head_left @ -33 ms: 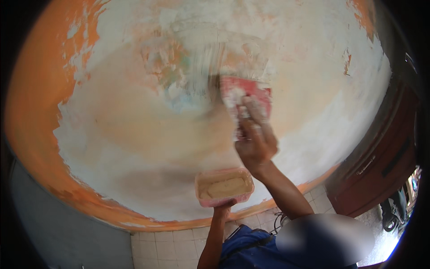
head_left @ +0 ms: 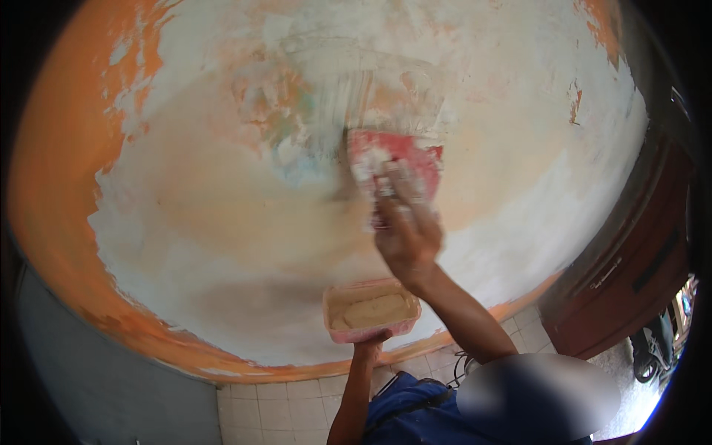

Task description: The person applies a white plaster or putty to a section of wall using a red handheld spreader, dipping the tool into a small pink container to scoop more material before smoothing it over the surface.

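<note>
My right hand (head_left: 410, 222), smeared with pale filler, is closed round a red putty spreader (head_left: 421, 159). The spreader's wide edge lies against the wall (head_left: 245, 222), just under a patch of streaky wet filler (head_left: 334, 111). Motion blurs the hand and the tool a little. Lower down, my left hand (head_left: 373, 343) grips a pink rectangular tub (head_left: 377, 331) from below, most of its fingers hidden under it. Beige filler paste (head_left: 368, 311) sits inside the tub, whose open top faces up.
Orange paint (head_left: 67, 170) borders the whitish wall area on the left and along the bottom. A dark red wooden door or cabinet (head_left: 615, 297) stands at the right. Below are white floor tiles (head_left: 278, 411) and a grey surface (head_left: 141, 393) at lower left.
My right hand and the spreader have shifted left and slightly down along the wall. The left hand and the tub look unmoved.
</note>
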Available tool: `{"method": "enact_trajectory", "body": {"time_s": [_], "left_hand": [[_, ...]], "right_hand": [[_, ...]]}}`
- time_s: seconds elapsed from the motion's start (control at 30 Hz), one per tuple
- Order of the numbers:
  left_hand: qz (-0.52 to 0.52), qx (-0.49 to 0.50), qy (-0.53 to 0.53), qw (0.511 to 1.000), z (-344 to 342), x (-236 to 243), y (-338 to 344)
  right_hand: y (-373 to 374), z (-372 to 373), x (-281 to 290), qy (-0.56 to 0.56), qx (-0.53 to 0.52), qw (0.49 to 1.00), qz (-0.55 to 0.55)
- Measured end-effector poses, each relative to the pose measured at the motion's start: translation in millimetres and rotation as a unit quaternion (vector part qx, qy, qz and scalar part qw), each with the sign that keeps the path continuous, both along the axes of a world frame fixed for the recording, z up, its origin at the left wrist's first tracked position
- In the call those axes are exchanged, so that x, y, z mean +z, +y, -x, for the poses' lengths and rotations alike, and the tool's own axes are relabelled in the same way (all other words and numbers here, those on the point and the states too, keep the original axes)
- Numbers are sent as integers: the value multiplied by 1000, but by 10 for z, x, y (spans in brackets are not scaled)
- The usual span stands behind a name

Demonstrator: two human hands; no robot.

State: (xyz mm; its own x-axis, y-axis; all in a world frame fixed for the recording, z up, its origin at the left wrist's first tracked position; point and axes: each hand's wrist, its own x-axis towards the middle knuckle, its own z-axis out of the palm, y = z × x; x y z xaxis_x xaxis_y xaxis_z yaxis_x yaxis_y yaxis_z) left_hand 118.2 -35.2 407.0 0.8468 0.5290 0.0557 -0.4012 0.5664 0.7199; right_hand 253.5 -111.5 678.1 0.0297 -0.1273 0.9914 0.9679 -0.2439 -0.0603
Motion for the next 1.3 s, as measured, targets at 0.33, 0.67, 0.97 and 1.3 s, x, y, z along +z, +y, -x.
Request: {"method": "enact_trajectory", "body": {"time_s": [0.33,0.67,0.97,1.3], "left_hand": [[-8,0,-29,1000,-32,-91,160],[0,18,-36,999,55,72,-6],[-29,17,-38,999,77,1,-1],[-27,21,-49,998,46,126,-69]], "right_hand": [[134,474,-967,139,141,950,241],[-444,342,-22,103,30,994,-1],[25,429,-219,97,77,982,142],[-410,148,722,34,66,997,-25]]}}
